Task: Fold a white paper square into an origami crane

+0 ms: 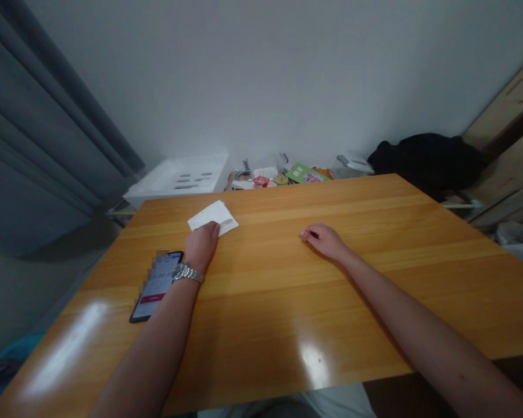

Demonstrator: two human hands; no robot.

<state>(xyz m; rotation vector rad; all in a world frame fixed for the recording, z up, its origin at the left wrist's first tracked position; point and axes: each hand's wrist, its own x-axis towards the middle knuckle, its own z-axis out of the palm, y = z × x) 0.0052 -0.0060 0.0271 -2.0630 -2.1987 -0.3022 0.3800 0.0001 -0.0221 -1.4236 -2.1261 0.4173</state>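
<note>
My left hand, with a metal watch on the wrist, is at the near edge of a white sheet of paper and pinches it. The paper is at the left of the wooden table, turned at an angle, with a greyish patch by my fingertips. Beside the left forearm lies a phone, its screen lit and partly covered by the wrist. My right hand rests on the tabletop right of the middle. Its fingers are curled in toward the thumb, and nothing shows between them.
Behind the wooden table stand a white plastic tray with slots and a jumble of small items, among them a green booklet. A black cloth heap lies at the back right. A grey curtain hangs on the left.
</note>
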